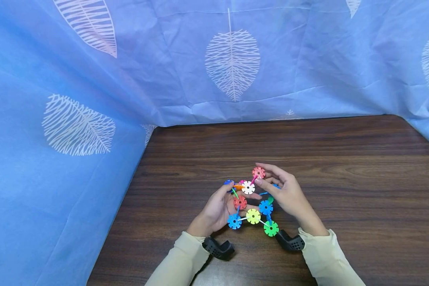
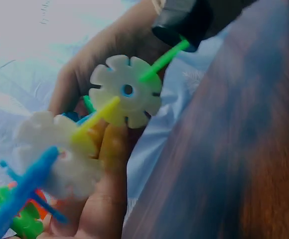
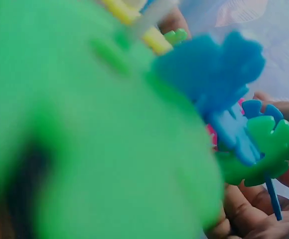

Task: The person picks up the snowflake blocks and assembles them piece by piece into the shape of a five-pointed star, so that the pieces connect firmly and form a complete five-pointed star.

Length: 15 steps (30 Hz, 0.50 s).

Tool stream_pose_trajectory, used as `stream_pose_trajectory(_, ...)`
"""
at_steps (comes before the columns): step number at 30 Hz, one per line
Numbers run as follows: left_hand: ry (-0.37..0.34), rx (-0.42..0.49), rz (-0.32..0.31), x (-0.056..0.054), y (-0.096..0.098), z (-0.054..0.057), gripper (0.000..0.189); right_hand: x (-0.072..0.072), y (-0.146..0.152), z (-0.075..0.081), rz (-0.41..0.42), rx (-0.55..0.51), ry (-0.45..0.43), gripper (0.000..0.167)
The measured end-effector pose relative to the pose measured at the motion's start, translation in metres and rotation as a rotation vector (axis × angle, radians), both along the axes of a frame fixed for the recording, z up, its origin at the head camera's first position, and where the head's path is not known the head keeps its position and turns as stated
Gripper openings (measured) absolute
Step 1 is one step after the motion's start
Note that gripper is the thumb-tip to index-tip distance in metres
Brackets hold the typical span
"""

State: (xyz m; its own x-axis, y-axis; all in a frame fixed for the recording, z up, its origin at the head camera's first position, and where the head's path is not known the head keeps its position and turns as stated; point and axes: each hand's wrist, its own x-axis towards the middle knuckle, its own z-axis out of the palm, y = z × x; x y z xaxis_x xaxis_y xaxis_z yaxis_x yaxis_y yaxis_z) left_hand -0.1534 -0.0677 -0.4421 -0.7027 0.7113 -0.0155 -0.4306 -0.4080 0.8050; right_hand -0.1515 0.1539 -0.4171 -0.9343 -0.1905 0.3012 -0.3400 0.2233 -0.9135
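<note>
Slotted plastic snowflake discs are joined edge to edge into a loop between the two hands. My left hand (image 1: 214,206) grips the loop on its left side, thumb by a dark blue disc (image 1: 228,184) and fingers spread behind a red disc (image 1: 240,203). At the top, my right hand (image 1: 287,192) pinches a pinkish-red disc (image 1: 258,172), joined through an edge-on pink disc to a white disc (image 1: 248,187). Along the lower side run a blue disc (image 1: 234,221), a yellow disc (image 1: 253,216) and a green disc (image 1: 271,228). That green disc (image 3: 134,149) looms blurred in the right wrist view.
Black wrist mounts (image 1: 219,248) sit at both cuffs, close to the loop's lower discs. The dark wood table (image 1: 361,190) lies beneath the hands. A blue cloth (image 1: 186,59) with white leaf prints hangs behind and to the left.
</note>
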Motion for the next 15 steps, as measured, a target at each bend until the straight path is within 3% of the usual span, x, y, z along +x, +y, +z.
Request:
stream_pose_trajectory(8, -0.047, 0.050, -0.063, -0.0006, -0.0033, 0.0023, 0.058, -0.0034, 0.0028, 0.0012, 0.070, 0.083, -0.031, 0.044)
stream_pose_trajectory(15, -0.062, 0.025, -0.045, -0.0021, -0.0008, 0.0010, 0.056, -0.0047, 0.0008, 0.0019, 0.036, 0.072, -0.051, 0.038)
